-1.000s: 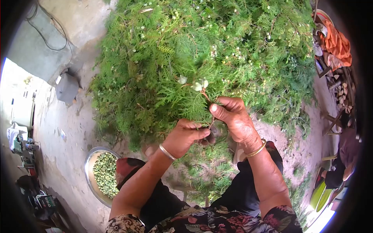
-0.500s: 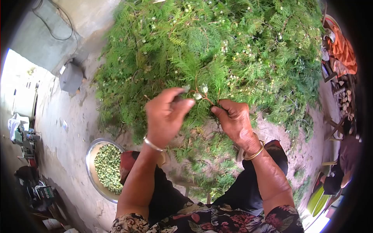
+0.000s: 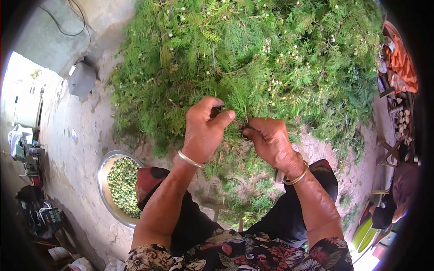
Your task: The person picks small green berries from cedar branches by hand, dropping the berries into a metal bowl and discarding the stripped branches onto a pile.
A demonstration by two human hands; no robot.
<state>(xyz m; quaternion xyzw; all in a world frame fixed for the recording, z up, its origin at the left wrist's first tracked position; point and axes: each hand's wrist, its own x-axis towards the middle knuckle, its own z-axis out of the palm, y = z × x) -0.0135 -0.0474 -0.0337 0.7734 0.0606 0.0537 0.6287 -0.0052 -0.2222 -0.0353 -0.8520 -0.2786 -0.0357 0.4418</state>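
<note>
Head view: I read the step as stripping a green sprig by hand. Right hand pinches its stem, thumb to finger; left hand curls at the far end, can't tell if it's gripping. Sprig spans the gap between both hands, in front of the greenery pile. Next move calls for a steady right pinch, I'd judge, left fingers plucking.
</note>
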